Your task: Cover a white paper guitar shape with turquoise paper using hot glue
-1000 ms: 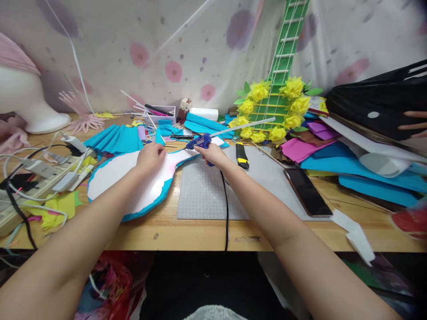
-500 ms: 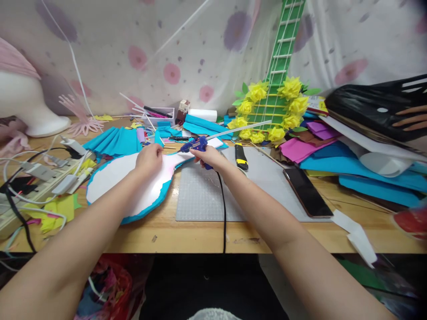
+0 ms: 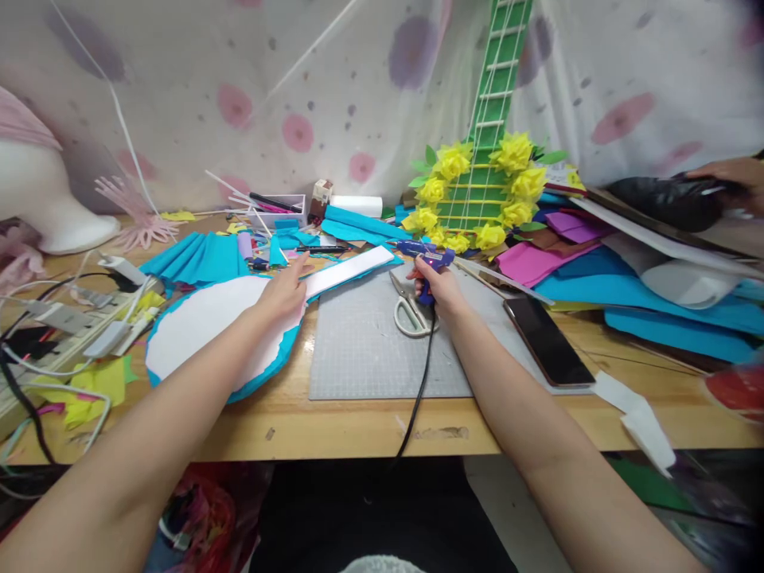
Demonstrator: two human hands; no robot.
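Observation:
A flat cut-out, with a rounded body and a narrow neck (image 3: 349, 273), lies on the left part of the table; it is white with blue edging (image 3: 208, 322). My left hand (image 3: 283, 288) rests where body meets neck, its visible fingers stretched out. My right hand (image 3: 438, 288) grips a blue glue gun (image 3: 426, 255) by its handle, beyond the neck's end. The gun's nozzle points left, and a long clear glue stick (image 3: 507, 282) sticks out of its back. Below it, scissors (image 3: 409, 314) lie on the grey cutting mat (image 3: 370, 358).
A green stringed model with yellow paper flowers (image 3: 493, 183) stands at the back. Colored sheets (image 3: 662, 318) pile up right, where another person's hand (image 3: 737, 179) touches a black bag (image 3: 662, 199). A phone (image 3: 549, 342) lies on the mat's edge; chargers and cables (image 3: 65, 318) crowd the left.
My right hand has moved the glue gun right, away from the neck. My left hand has shifted slightly right and its fingers have straightened. The black bag and the other person's hand have moved.

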